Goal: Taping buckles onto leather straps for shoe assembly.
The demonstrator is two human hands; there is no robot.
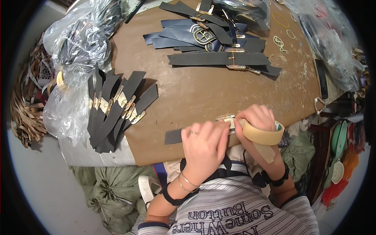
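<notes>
At the table's near edge my left hand (204,143) is closed, its fingers curled over a black strap (173,136) whose flat end sticks out to the left. A buckle with a glittery gold frame (225,117) shows between my two hands. My right hand (255,118) is closed on pale tape beside that buckle, thumb and fingers pinching. A roll of beige masking tape (264,136) hangs around the right hand near the wrist, with a short loose piece below it. The fingertips of both hands nearly meet, partly hiding the buckle and tape.
Finished-looking black straps with gold buckles (117,103), some wrapped in pale tape, lie piled at left. Dark belts (219,58) are stacked at the far side of the brown tabletop (188,94). Plastic bags (80,43), rubber bands (281,19) and a phone (321,78) lie around.
</notes>
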